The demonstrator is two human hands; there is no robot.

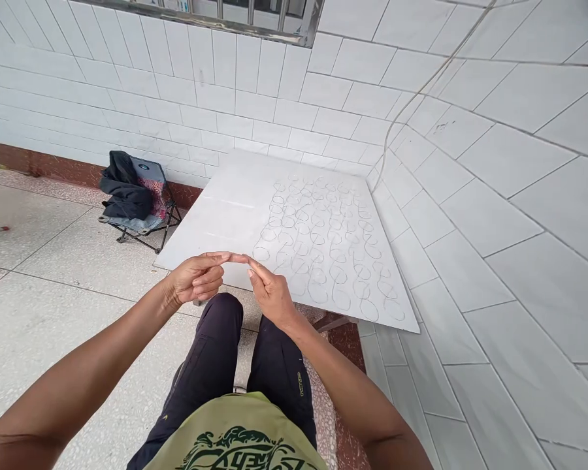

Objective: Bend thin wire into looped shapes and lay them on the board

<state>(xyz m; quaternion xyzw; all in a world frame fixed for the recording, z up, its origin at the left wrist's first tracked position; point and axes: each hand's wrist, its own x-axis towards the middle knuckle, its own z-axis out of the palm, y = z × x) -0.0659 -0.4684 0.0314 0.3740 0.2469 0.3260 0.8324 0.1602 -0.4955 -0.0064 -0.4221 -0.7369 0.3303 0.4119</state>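
The white tiled wall [274,111] stands beyond my work and wraps around on my right, while the speckled floor [34,320] spreads wide on my left, with room for that arm. In front of me lies a white board [215,222], its near edge crossing just past my knees and its far side at the wall. The right edge runs close along the tiles, so space is tighter there; the left edge gives onto the floor, where a folding chair [149,168] holds dark cloth [127,196]. A pale cord [421,90] drops down the wall to the board's far right corner. Rows of thin loops [318,238] cover the right part of the board, beyond and to the right of my fingers, the nearest one just beside my right index finger in this view. My left hand [200,277] and right hand [274,297] come together at the index fingertips, seen against the board's near edge; I cannot tell whether something fine is pinched between them.
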